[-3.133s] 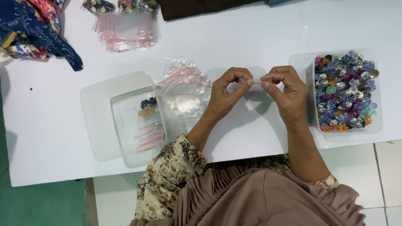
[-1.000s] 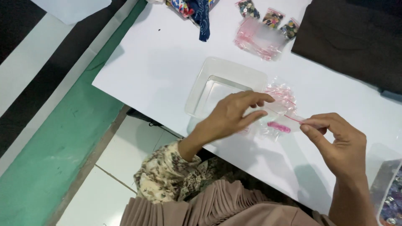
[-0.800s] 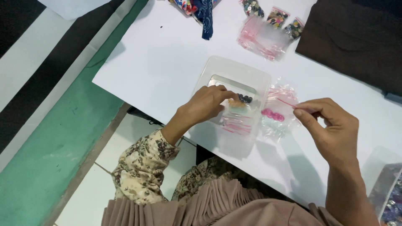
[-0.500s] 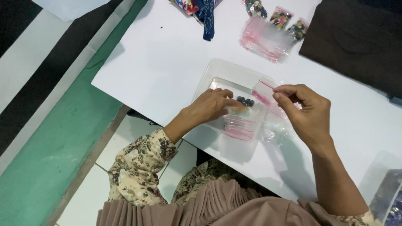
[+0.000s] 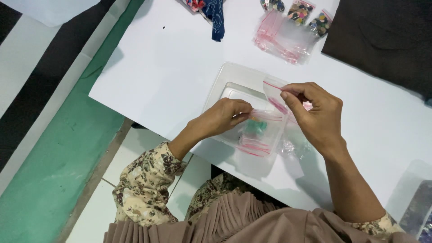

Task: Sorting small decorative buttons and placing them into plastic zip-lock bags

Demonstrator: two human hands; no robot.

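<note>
1. we take the clear plastic tray (image 5: pixel 227 83) on the white table (image 5: pixel 171 67) as our landmark; left of it the table is bare, and past the table's edge lie a green floor strip and pale tiles.
2. our left hand (image 5: pixel 222 118) sits over the tray's near-left part, fingers curled and nearly closed, fingertips pinching the edge of a small clear bag with a teal thing inside (image 5: pixel 258 127). half a second ago this hand lay in the same spot over a bag of dark pieces, so it has stayed put while the contents under it look different.
3. just nearer us than that bag, at the tray's near rim, lie flat red-striped empty bags (image 5: pixel 254 147).
4. our right hand (image 5: pixel 317 114) is over the tray's right edge, thumb and forefinger closed on the red-lined mouth of an empty zip bag (image 5: pixel 274 92), held upright. a second ago it was well right of the tray; it has swung in and lifted a fresh bag, so we judge one bag is done and another is being opened.
5. beyond the tray, far right, sit a loose heap of clear bags (image 5: pixel 285 38) and three filled packets (image 5: pixel 299 11); a dark cloth (image 5: pixel 382 36) lies further right.
</note>
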